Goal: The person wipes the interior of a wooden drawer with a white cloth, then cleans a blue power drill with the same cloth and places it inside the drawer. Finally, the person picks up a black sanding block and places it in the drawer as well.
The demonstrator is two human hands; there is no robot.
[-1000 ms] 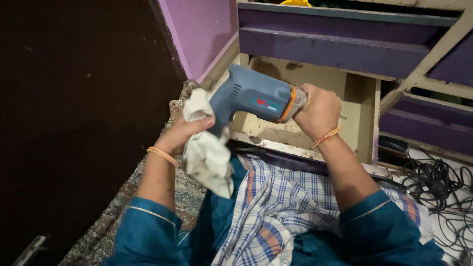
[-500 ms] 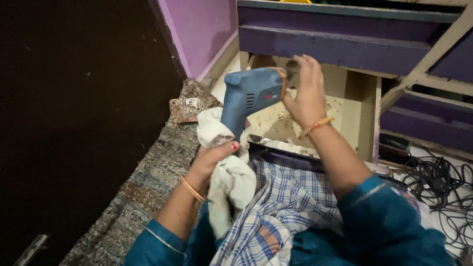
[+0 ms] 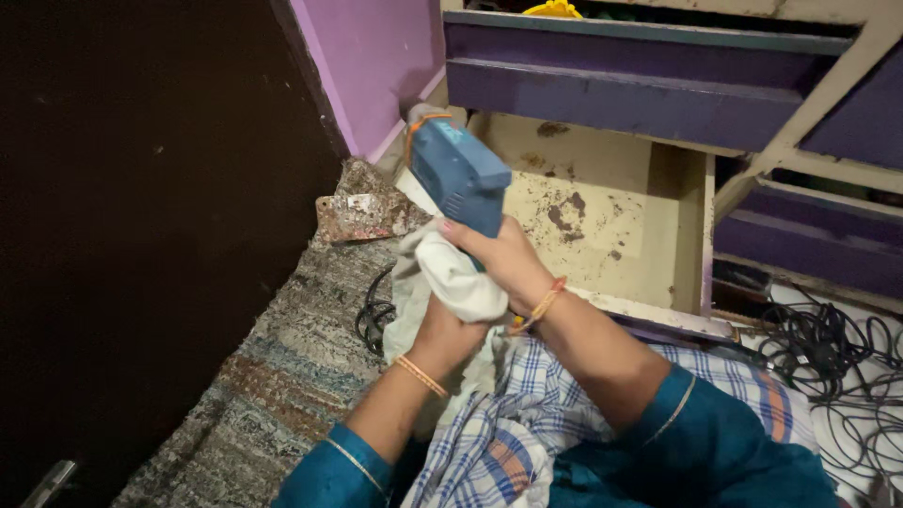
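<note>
Since 0.5 s ago, the blue power drill has swung nose-up over the open drawer. Right hand now grips its handle, fingers closed; left hand presses the white cloth against it, wiping the grip. Turning the drill would expose unwiped faces.

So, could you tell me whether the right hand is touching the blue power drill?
Touching. The head view shows the right hand wrapped around the handle of the blue power drill, fingers closed on it, while the left hand presses the white cloth against it.
</note>
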